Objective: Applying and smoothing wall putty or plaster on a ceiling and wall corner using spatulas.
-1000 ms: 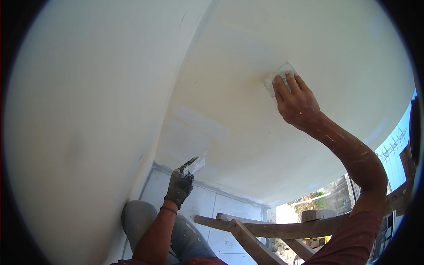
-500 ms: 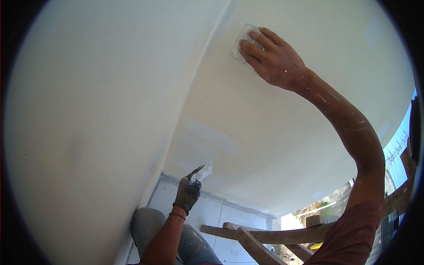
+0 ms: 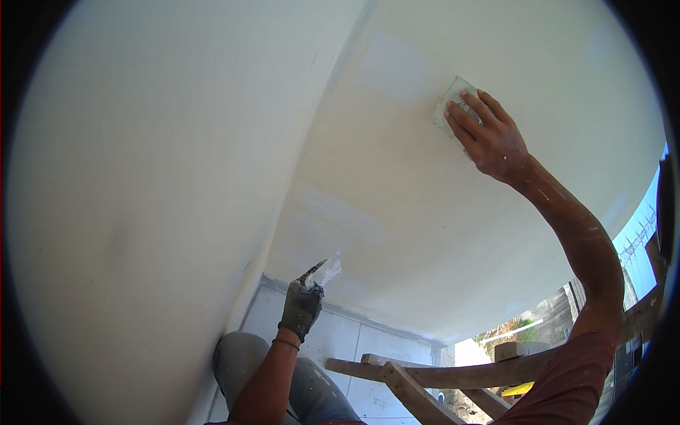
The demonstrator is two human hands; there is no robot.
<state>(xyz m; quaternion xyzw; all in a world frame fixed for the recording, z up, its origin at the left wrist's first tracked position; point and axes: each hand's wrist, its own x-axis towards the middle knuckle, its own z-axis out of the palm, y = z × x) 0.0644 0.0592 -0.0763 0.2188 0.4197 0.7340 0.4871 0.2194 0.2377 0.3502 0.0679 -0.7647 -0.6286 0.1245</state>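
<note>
Right hand (image 3: 496, 138) raised, fingers (image 3: 464, 117) spread flat on sanding pad (image 3: 451, 106), pad pressed against white wall (image 3: 397, 184). Left hand (image 3: 303, 308) held lower, gloved fingers clamped on putty knife (image 3: 322, 273), blade pointed up-right toward pad.

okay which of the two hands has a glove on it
The left hand, low in the picture and gripping a putty knife, wears a dark glove. The right hand is bare, pressing a pale sanding pad flat against the white wall.

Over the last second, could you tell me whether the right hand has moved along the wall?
Yes. The right hand with its sanding pad slid toward the wall corner, then back away.
</note>
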